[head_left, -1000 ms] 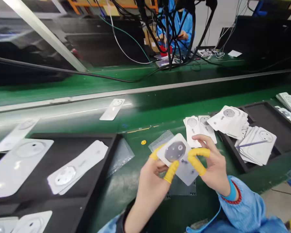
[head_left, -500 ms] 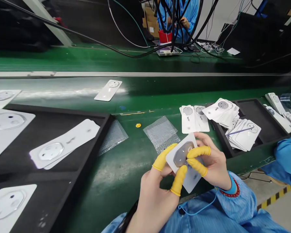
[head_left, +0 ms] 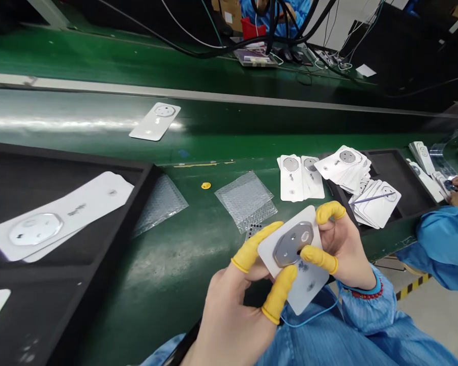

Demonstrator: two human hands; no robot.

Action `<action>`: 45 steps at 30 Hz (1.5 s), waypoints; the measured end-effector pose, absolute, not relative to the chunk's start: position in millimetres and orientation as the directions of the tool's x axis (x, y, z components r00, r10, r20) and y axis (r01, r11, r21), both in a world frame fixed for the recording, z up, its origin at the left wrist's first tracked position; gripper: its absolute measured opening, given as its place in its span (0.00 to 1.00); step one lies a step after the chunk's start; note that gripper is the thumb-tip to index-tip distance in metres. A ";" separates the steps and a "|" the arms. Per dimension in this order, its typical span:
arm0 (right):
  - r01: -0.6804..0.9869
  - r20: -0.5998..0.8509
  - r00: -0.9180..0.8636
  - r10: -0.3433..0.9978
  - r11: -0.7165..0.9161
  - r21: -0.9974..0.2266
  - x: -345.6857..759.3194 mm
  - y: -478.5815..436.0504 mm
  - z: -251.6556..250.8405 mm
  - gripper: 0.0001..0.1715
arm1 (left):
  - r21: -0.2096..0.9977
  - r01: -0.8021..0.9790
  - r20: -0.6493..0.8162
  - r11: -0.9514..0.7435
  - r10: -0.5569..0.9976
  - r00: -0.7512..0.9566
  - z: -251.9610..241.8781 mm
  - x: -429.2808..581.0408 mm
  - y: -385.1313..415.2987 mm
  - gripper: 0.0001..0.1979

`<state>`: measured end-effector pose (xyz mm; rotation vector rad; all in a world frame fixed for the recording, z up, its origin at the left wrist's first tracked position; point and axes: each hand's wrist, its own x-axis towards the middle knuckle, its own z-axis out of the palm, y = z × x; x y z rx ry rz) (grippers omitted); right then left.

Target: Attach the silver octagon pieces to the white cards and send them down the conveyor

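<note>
A white panel [head_left: 307,287] with a grey octagonal area is held tilted in front of my body. My left hand [head_left: 240,305], with yellow finger covers on thumb and forefinger, grips its left edge. My right hand [head_left: 339,244] has its thumb on the panel's face beside a small dark spot at the grey area's edge, and its covered forefinger at the top right edge. Just beyond the hands lies a small sheet with black dots [head_left: 253,231], partly hidden, beside clear bubble bags [head_left: 244,195]. Two similar panels [head_left: 291,178] lie farther back.
At left, a black tray [head_left: 110,249] holds white panels. Another black tray [head_left: 414,178] at right bears stacked panels and a thin purple stick. One panel [head_left: 155,122] lies at the back, a yellow finger cover [head_left: 206,185] mid-table. A co-worker's blue sleeve [head_left: 446,244] is at far right.
The view has shifted, and surrounding items sit higher and farther left. My right forefinger has lifted from the panel's face to its top right edge. A co-worker's hands now show at far right.
</note>
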<state>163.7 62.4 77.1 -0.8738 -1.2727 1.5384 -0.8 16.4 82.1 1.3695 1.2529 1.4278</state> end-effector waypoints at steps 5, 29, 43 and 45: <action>-0.204 0.046 -0.302 0.952 -0.017 -0.979 161.0 60.9 78.4 0.22 | 0.979 0.069 0.202 -0.194 0.969 -0.143 82.4 3.2 12.1 0.33; -0.172 -0.044 -0.229 0.972 -0.085 -0.981 148.9 66.9 78.1 0.23 | 0.996 -0.091 -0.022 0.007 0.985 -0.169 80.8 -3.8 30.7 0.24; -0.232 -0.053 -0.328 0.943 -0.135 -0.963 133.2 55.7 49.1 0.12 | 0.972 -0.234 -0.078 0.009 0.954 -0.288 37.5 0.0 27.3 0.11; -0.228 -0.045 -0.368 0.929 -0.137 -0.964 130.9 54.8 41.9 0.11 | 0.976 -0.214 -0.099 0.024 0.932 -0.348 32.1 -1.6 24.9 0.11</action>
